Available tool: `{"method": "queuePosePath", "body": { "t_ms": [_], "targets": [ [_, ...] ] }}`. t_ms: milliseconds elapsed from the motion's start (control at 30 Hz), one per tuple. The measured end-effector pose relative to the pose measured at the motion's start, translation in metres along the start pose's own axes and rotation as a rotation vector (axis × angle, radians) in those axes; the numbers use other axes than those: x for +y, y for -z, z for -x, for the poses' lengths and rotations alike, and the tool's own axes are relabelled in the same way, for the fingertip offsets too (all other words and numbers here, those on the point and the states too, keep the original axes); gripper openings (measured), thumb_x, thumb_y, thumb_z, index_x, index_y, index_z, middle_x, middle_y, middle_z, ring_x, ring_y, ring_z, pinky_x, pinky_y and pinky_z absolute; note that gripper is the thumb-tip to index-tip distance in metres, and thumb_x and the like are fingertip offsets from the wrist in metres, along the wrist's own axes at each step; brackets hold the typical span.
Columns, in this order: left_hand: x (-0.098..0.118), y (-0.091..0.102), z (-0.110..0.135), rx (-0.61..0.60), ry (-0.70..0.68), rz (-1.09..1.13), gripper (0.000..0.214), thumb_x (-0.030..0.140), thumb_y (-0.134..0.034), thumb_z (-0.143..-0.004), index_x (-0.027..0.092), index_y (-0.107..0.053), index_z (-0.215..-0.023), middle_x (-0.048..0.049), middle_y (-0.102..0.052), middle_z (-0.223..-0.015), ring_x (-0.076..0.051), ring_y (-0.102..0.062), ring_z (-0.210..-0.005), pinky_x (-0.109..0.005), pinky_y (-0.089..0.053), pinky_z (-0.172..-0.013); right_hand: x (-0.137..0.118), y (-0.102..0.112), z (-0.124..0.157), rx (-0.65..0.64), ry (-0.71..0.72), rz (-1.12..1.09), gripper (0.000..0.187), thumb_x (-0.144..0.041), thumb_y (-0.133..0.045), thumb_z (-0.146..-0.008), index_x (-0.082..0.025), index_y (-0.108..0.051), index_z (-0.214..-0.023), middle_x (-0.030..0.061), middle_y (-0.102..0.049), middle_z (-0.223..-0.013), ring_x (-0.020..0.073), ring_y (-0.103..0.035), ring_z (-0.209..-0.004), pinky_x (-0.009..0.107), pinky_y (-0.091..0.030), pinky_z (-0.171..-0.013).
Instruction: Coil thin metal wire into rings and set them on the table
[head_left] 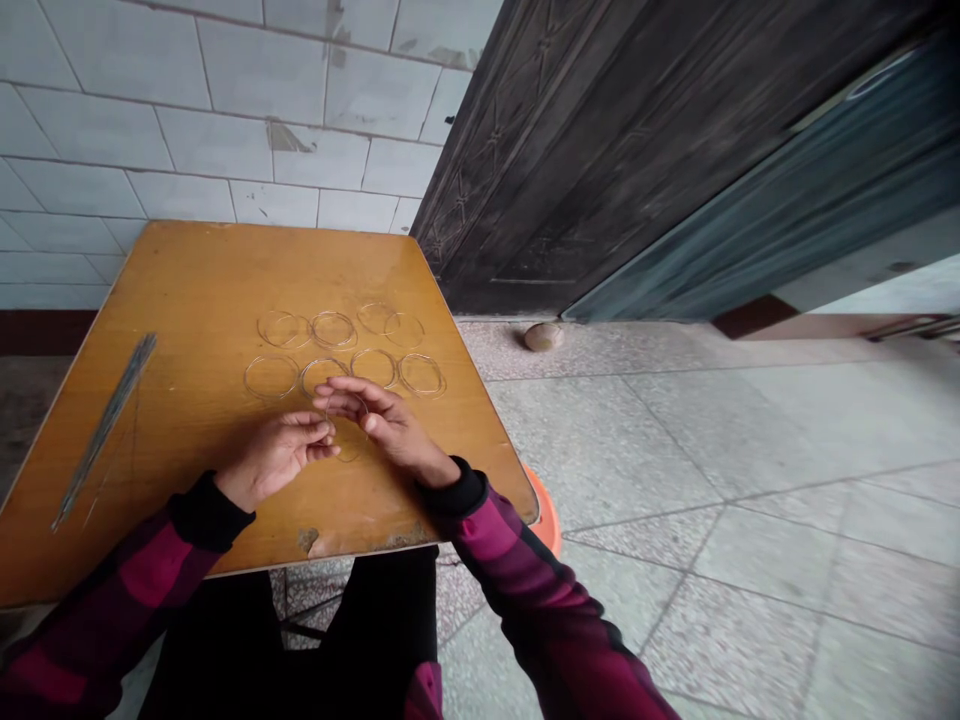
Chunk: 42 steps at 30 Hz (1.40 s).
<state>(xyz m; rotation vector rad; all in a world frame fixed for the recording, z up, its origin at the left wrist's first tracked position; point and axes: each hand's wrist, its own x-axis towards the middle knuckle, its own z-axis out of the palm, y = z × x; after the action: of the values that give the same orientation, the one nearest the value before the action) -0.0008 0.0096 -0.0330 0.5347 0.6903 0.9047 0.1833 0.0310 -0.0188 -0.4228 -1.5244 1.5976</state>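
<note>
A thin wire ring (349, 460) is between my two hands, low over the table. My left hand (281, 452) pinches it at the left side between thumb and fingertips. Curved around the ring's upper right is my right hand (390, 428), its thumb and fingers on the wire. Just beyond my hands, several finished-looking wire rings lie in two rows, among them a left ring (271, 377), a right ring (422, 374) and a back ring (334, 330). Some overlap, and my right fingers partly cover one.
A bundle of straight wires (105, 430) lies at the left of the wooden table (202, 270), with a few loose wires beside it. White tiled wall (255, 70) stands behind. A dark door (540, 180), a rounded stone (543, 337) and an orange stool (547, 510) are to the right.
</note>
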Motion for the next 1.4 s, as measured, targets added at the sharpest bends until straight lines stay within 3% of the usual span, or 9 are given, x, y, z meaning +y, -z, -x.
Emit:
{"method": "queuePosePath", "body": {
  "t_ms": [300,633,767,833,933,1067,1200,1300,1400],
  "targets": [
    [0.004,0.000,0.002,0.020,0.015,-0.140,0.018,0.021,-0.083,-0.065,0.009,-0.070,-0.069,-0.0044,-0.064,-0.075,-0.014,-0.062,-0.069,-0.030,-0.053,-0.069,0.005,-0.001,-0.001,0.038,-0.082,-0.018,0.056,-0.059,-0.063,-0.085,-0.025,-0.057,-0.129,0.0107,-0.063,-0.131,0.0222,-0.063,-0.118,0.046,-0.047,-0.106],
    [0.007,-0.002,0.004,0.028,0.014,-0.090,0.019,0.020,-0.085,-0.063,0.009,-0.070,-0.068,-0.0033,-0.064,-0.071,-0.012,-0.061,-0.066,-0.027,-0.054,-0.066,0.012,0.001,-0.003,0.025,-0.074,-0.094,0.055,-0.059,-0.062,-0.086,-0.028,-0.057,-0.130,0.0090,-0.062,-0.132,0.0224,-0.062,-0.119,0.046,-0.046,-0.107],
    [0.011,-0.003,0.003,0.028,-0.005,0.009,0.017,0.016,-0.085,-0.064,0.010,-0.070,-0.070,-0.0029,-0.065,-0.070,-0.012,-0.062,-0.067,-0.026,-0.055,-0.067,0.006,0.007,-0.003,-0.014,0.037,0.009,0.080,-0.068,-0.064,-0.078,-0.035,-0.038,-0.146,0.0084,-0.035,-0.157,0.0271,-0.043,-0.140,0.049,-0.038,-0.113],
    [0.014,-0.003,0.002,0.030,-0.015,0.063,0.015,0.014,-0.084,-0.065,0.010,-0.070,-0.070,-0.0030,-0.066,-0.072,-0.012,-0.063,-0.069,-0.024,-0.055,-0.068,0.000,0.009,-0.002,-0.018,0.102,0.178,0.096,-0.069,-0.070,-0.071,-0.038,-0.028,-0.151,0.0074,-0.020,-0.163,0.0298,-0.032,-0.146,0.051,-0.033,-0.117],
    [0.015,-0.001,0.001,0.017,-0.044,0.107,0.013,0.012,-0.082,-0.067,0.011,-0.070,-0.070,-0.0021,-0.067,-0.072,-0.011,-0.063,-0.069,-0.023,-0.055,-0.070,-0.006,0.011,-0.001,-0.021,0.155,0.504,0.112,-0.065,-0.078,-0.063,-0.036,-0.020,-0.154,0.0095,-0.013,-0.164,0.0326,-0.025,-0.148,0.055,-0.028,-0.119],
    [0.013,0.002,0.001,-0.030,-0.049,0.103,0.012,0.015,-0.082,-0.068,0.011,-0.070,-0.071,-0.0030,-0.067,-0.075,-0.012,-0.064,-0.069,-0.024,-0.055,-0.068,-0.005,0.009,-0.002,-0.033,0.183,0.767,0.111,-0.059,-0.079,-0.066,-0.030,-0.019,-0.155,0.0150,-0.023,-0.161,0.0321,-0.025,-0.148,0.056,-0.028,-0.119],
    [0.009,0.004,0.001,-0.087,0.010,0.034,0.011,0.016,-0.080,-0.070,0.011,-0.070,-0.070,-0.0040,-0.067,-0.076,-0.013,-0.064,-0.069,-0.025,-0.054,-0.066,-0.001,0.008,-0.001,-0.019,0.189,0.850,0.105,-0.057,-0.078,-0.068,-0.026,-0.025,-0.154,0.0169,-0.035,-0.155,0.0307,-0.032,-0.145,0.055,-0.032,-0.117],
    [0.010,0.003,0.003,-0.118,0.019,-0.015,0.014,0.019,-0.081,-0.069,0.011,-0.070,-0.070,-0.0041,-0.066,-0.075,-0.013,-0.062,-0.069,-0.026,-0.053,-0.068,-0.004,0.009,-0.001,-0.076,0.206,0.881,0.102,-0.060,-0.079,-0.066,-0.023,-0.034,-0.150,0.0172,-0.045,-0.147,0.0307,-0.040,-0.139,0.053,-0.036,-0.114],
    [0.013,0.000,0.006,-0.115,0.028,-0.089,0.016,0.023,-0.082,-0.068,0.011,-0.071,-0.071,-0.0039,-0.065,-0.073,-0.013,-0.061,-0.068,-0.027,-0.051,-0.070,-0.007,0.011,-0.001,-0.089,0.199,0.795,0.067,-0.054,-0.068,-0.083,-0.020,-0.053,-0.138,0.0138,-0.064,-0.123,0.0250,-0.059,-0.119,0.045,-0.049,-0.100]
  ]
}}
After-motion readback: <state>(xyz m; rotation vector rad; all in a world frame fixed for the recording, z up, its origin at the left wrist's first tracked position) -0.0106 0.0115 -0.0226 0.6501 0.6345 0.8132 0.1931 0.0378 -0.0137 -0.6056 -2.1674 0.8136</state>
